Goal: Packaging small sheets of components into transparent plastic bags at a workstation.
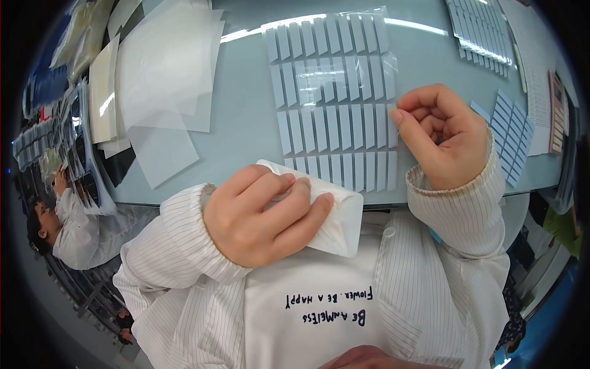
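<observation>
My left hand (pixel 270 215) is closed over a flat white pad (pixel 344 227) with a wrinkled surface, held at the table's near edge in front of my shirt. Ahead lies a clear sheet (pixel 286 132) bearing rows of narrow pale-blue strips (pixel 326 126); the pad covers its near left corner. At the sheet's right edge, my right hand (pixel 442 135) has thumb and forefinger pinched together, the other fingers curled. What the pinch holds, if anything, is too small to make out. A glossy, transparent film (pixel 313 77) lies over the sheet's middle rows.
Translucent white sheets (pixel 166 67) overlap on the left, beside cream-coloured cards (pixel 104 92). More strip sheets lie at the far right (pixel 479 34) and right (pixel 513 135). Packed plastic bags (pixel 80 43) sit far left. A person in a white coat (pixel 92 237) works at left.
</observation>
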The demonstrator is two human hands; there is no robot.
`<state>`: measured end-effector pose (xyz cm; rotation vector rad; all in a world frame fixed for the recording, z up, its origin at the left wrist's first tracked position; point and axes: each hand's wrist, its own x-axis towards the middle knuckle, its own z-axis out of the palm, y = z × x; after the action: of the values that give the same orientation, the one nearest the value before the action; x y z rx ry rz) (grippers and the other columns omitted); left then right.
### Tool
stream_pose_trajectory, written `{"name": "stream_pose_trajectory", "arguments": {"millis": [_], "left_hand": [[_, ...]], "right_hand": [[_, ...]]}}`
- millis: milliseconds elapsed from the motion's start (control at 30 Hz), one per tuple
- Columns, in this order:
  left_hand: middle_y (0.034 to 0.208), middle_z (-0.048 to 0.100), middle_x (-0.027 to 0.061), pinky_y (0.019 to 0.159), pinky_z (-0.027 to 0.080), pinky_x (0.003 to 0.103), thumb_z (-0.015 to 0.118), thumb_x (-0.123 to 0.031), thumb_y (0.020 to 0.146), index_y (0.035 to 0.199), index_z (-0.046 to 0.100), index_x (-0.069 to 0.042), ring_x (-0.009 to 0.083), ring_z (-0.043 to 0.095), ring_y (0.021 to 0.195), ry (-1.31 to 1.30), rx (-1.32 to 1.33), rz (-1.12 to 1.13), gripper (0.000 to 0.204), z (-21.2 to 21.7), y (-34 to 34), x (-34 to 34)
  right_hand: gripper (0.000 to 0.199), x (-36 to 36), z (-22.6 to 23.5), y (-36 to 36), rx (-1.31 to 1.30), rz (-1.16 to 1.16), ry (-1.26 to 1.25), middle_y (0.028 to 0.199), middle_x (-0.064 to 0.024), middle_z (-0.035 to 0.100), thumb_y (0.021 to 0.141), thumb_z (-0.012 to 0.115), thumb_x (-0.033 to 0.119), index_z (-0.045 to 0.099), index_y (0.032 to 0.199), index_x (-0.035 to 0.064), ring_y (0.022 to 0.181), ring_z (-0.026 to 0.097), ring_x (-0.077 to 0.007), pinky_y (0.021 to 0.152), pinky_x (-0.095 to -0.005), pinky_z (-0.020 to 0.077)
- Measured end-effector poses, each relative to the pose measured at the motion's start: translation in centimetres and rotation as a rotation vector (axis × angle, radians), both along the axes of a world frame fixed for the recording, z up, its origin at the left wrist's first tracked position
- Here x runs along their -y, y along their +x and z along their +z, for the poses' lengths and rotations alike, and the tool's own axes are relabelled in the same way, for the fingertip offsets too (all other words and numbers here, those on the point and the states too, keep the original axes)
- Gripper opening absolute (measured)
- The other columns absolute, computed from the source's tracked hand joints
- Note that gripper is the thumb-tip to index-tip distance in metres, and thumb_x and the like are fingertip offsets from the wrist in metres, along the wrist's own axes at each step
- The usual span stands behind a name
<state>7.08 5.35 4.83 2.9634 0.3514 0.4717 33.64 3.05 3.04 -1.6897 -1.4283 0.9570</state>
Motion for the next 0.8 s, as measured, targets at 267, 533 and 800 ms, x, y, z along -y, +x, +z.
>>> {"name": "stream_pose_trajectory", "arguments": {"millis": [267,533,800], "left_hand": [[0.091,0.066,0.0069,0.059,0.043,0.031,0.07,-0.005,0.066,0.107,0.072,-0.005,0.0176,0.053,0.067,-0.081,0.076,-0.035,0.041,-0.9,3.4,-0.9],[0.09,0.066,0.007,0.058,0.042,0.031,0.067,-0.009,0.066,0.106,0.073,-0.006,0.0187,0.052,0.067,-0.089,0.059,0.07,0.04,-0.3,5.2,-2.5],[0.076,0.059,0.0105,0.064,0.047,0.039,0.066,0.003,0.072,0.096,0.069,-0.007,0.0311,0.058,0.069,-0.007,0.126,0.295,0.026,0.3,8.7,-10.5]], "right_hand": [[0.011,0.0,-0.4,0.1,0.006,-0.025,0.008,0.064,-0.0025,0.066,0.084,0.073,0.007,0.068,0.09,-0.001,0.051,0.057,-0.0037,0.05,-0.02,0.0443],[0.01,0.1,0.2,0.5,0.081,0.115,-0.014,0.079,-0.0009,0.065,0.092,0.068,0.004,0.068,0.099,-0.0028,0.062,0.052,-0.0011,0.057,-0.0173,0.0413],[0.014,-0.1,-0.7,2.2,0.25,-0.036,0.265,0.087,-0.0076,0.06,0.092,0.065,0.002,0.069,0.105,-0.0004,0.054,0.051,-0.012,0.052,-0.025,0.0425]]}}
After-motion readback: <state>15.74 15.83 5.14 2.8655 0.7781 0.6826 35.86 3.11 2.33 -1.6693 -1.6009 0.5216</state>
